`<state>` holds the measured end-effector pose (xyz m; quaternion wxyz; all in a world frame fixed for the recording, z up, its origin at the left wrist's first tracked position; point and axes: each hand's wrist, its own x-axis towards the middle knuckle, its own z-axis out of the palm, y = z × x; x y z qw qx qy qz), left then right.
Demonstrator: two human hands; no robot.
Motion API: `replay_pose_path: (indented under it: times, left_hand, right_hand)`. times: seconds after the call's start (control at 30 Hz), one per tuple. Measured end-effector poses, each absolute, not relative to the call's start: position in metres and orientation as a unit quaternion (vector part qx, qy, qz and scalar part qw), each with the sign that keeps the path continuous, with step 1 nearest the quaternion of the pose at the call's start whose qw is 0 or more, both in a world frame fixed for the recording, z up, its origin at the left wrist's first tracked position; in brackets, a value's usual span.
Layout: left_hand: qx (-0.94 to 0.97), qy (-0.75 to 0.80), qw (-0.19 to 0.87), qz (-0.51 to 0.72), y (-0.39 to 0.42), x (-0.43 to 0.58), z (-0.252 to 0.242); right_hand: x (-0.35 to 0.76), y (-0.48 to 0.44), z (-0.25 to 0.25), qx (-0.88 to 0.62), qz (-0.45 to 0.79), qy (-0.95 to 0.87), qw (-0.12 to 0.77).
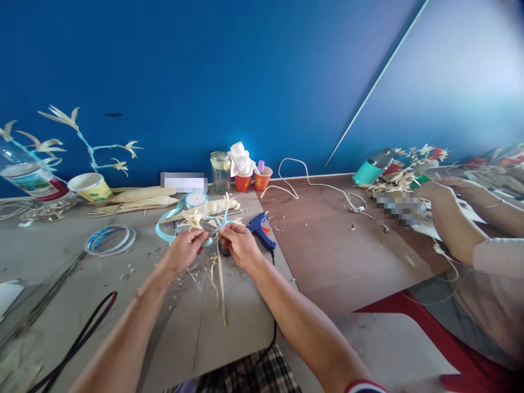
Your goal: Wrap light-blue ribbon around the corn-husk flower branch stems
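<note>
Just above the table, my left hand [186,250] and my right hand [239,245] are close together, both in a pinch. Between them is a craft flower branch [223,218] with light-blue wrapped stems and pale, husk-like petals. A cream flower head [193,219] shows over my left fingertips. The exact grip points are partly covered by the fingers. Right of my right hand lies a blue hot glue gun [258,228] with an orange trigger. Behind the hands sits a roll of light-blue ribbon [196,200], its loose end curling down on the left.
Finished flower branches stand in a yellow paper cup [90,188] at left. Ribbon rings [109,240] lie nearer. A glass jar [221,172] and red cups [243,181] line the blue wall. A white cable [323,185] crosses rightward, where another person's arms [454,218] work.
</note>
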<state>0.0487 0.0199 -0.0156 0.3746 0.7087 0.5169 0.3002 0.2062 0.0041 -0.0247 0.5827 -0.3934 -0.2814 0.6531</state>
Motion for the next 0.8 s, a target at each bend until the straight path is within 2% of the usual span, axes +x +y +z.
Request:
replay_pose_path:
  times: [0.1, 0.3, 0.37, 0.57, 0.8]
  left_hand:
    - [0.679, 0.526, 0.413, 0.303, 0.019, 0.050, -0.015]
    - [0.564, 0.467, 0.578, 0.360, 0.016, 0.051, -0.011]
    - [0.562, 0.473, 0.567, 0.373, 0.016, 0.051, -0.011]
    - [0.609, 0.555, 0.443, 0.355, 0.021, 0.045, -0.012]
    - [0.656, 0.463, 0.478, 0.357, 0.013, 0.051, -0.003]
  right_hand:
    - [0.206, 0.004, -0.026, -0.400, 0.650, -0.290, 0.577]
    - [0.206, 0.005, -0.028, -0.404, 0.645, -0.304, 0.572]
    - [0.206, 0.005, -0.029, -0.407, 0.643, -0.303, 0.574]
    - [0.208, 0.006, -0.031, -0.391, 0.671, -0.268, 0.571]
    - [0.213, 0.008, -0.028, -0.358, 0.729, -0.205, 0.545]
